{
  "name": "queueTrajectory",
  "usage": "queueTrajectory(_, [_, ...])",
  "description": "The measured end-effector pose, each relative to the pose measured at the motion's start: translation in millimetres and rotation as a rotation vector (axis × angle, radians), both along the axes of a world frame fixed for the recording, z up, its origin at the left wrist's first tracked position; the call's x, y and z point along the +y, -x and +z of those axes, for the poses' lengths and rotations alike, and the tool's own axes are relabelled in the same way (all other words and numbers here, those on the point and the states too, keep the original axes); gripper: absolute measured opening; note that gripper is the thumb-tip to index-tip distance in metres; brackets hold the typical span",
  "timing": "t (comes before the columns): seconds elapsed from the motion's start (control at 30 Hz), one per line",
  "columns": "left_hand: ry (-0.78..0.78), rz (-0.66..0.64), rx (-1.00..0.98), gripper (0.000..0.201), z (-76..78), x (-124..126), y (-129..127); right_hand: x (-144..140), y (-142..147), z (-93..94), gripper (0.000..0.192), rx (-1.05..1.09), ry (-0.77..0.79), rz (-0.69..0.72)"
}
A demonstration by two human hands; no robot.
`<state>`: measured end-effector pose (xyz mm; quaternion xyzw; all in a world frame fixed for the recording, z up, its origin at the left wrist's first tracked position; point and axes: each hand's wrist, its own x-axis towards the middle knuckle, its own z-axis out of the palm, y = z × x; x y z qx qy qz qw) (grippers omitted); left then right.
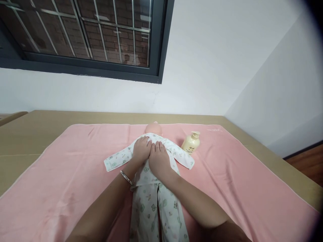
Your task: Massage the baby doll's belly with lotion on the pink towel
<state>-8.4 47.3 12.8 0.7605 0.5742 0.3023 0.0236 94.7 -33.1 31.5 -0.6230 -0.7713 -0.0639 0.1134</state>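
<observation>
A baby doll [153, 128] lies on its back, its head away from me, in a white long-sleeved top [118, 158] and matching trousers [145, 208] with small green and brown prints. My left hand [141, 148], below a silver bracelet, rests on the chest of the top with its fingers laid over the cloth. Beside it, my right hand [159, 159] lies flat on the chest, fingers extended and close together. The two hands touch near the middle, and neither holds anything that I can see. The doll's sleeves spread out to both sides.
A pink blanket [83, 181] covers most of the tan surface [58, 116] under the doll. A cream pump bottle [191, 143] with a printed face leans at the right, near the doll's sleeve. Behind are a white wall [196, 67] and a dark-framed window [101, 33] with bars.
</observation>
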Motion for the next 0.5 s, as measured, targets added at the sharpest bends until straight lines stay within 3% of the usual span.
queueTrajectory(0.13, [-0.06,0.001,-0.029,0.036,-7.9,0.7,-2.1,14.9,-11.4,1.8,0.053,0.113,-0.014,0.063])
queueTrajectory(0.3, [-0.148,-0.003,-0.026,0.036,-11.7,-2.5,-5.7,43.9,-33.5,2.1,0.059,0.341,0.032,-0.038])
queueTrajectory(0.5, [-0.173,-0.009,0.011,0.035,-9.2,-6.5,-6.5,44.1,-32.5,-4.1,0.055,0.366,-0.008,-0.038])
